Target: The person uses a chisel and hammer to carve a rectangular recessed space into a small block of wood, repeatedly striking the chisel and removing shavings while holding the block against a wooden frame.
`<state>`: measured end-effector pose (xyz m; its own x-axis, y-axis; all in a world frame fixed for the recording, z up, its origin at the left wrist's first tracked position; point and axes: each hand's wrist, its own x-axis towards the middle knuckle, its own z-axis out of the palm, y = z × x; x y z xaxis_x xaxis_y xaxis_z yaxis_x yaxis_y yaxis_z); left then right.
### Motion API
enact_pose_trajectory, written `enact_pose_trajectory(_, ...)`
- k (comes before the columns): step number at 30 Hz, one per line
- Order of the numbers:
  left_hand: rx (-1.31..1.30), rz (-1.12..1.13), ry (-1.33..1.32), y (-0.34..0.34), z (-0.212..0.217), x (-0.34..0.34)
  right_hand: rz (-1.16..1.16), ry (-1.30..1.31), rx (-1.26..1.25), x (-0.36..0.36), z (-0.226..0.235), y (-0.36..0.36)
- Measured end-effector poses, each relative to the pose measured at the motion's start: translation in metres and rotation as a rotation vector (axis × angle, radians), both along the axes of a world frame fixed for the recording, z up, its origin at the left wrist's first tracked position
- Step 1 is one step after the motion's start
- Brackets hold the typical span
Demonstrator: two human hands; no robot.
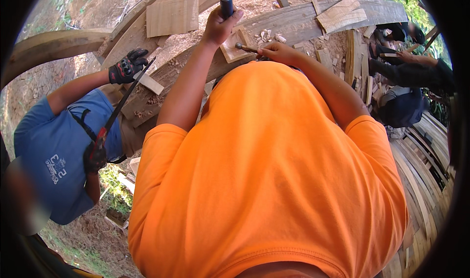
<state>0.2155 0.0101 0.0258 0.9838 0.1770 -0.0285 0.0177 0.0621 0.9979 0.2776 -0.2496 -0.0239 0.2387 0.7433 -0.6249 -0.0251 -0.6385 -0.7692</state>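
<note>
Working at the far left, a co-worker in a blue shirt and black gloves [127,65] holds a hand saw [120,104] against a curved timber beam [161,77]. Further right, the person's left hand [219,26] is closed around a dark tool handle [226,5] raised above a small wooden block [235,45] on the beam. The right hand [279,52], fingers curled, grips a chisel [245,47] whose tip touches that block, wood chips [268,35] lying just beyond.

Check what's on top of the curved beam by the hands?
On the curved beam: wood chips, a square wood block, a metal-headed tool held by the right hand. The tool's handle is hidden.
</note>
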Motion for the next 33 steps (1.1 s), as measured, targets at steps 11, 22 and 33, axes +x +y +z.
enact_pose_trajectory(11,0.016,-0.024,-0.023,-0.002,-0.004,0.009,-0.056,-0.001,0.006,-0.006,0.001,-0.004)
enact_pose_trajectory(22,0.043,-0.050,-0.051,-0.004,-0.002,0.004,-0.037,0.013,0.015,-0.006,-0.007,-0.005)
enact_pose_trajectory(33,0.081,-0.032,-0.062,-0.005,0.000,0.003,-0.059,0.032,-0.027,-0.010,0.020,-0.002)
